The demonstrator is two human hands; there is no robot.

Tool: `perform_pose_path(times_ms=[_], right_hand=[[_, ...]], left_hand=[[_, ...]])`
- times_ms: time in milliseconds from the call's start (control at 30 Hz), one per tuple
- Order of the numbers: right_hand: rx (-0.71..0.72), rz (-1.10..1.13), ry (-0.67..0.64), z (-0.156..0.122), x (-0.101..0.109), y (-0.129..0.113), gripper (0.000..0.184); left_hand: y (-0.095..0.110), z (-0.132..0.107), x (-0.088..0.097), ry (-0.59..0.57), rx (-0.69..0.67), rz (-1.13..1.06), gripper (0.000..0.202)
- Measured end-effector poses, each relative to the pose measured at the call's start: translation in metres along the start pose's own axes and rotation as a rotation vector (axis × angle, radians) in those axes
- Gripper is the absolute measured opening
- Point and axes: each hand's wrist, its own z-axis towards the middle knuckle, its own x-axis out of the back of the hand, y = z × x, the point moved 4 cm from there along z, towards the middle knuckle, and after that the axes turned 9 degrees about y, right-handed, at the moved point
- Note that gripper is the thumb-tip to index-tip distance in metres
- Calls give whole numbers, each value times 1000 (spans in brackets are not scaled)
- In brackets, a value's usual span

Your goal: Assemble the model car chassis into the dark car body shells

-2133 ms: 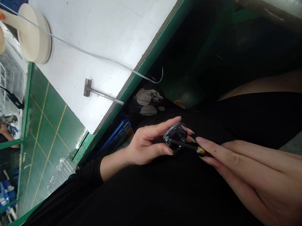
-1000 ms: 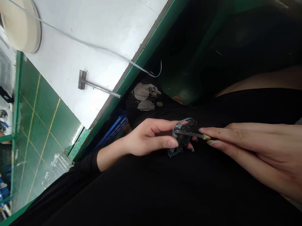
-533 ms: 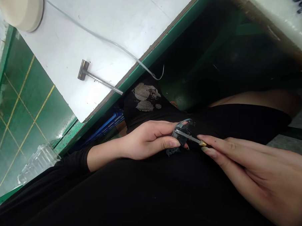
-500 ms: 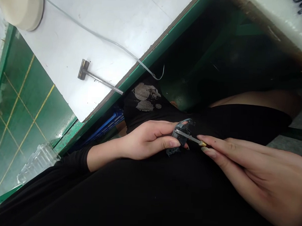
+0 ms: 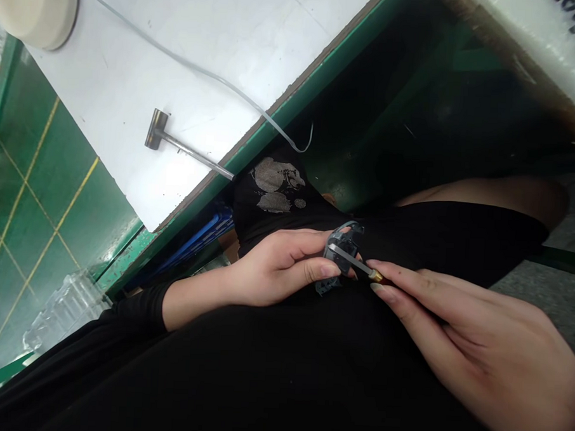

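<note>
My left hand pinches a small dark grey plastic part between thumb and fingers, over my lap in black clothing. My right hand comes in from the lower right, its fingers closed on a thin tool with a brass collar and a metal shaft. The shaft lies across the plastic part and touches it. Most of the tool's handle is hidden under my right fingers.
A white tabletop with a green edge runs along the upper left. On it lie a small metal T-shaped tool, a clear tube and a cream round base. A clear plastic tray rests on the green mat at the lower left.
Over two seconds the part has turned in my left fingers, from a glossy face to an open frame side. My right hand has kept the tool's tip on it and shifted slightly left.
</note>
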Motion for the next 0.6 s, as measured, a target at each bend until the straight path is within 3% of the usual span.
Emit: perform_pose_path(times_ms=[600], right_hand=[[-9, 4, 19, 2, 0, -3, 26]], left_hand=[[-2, 2, -2, -9, -3, -44, 30]])
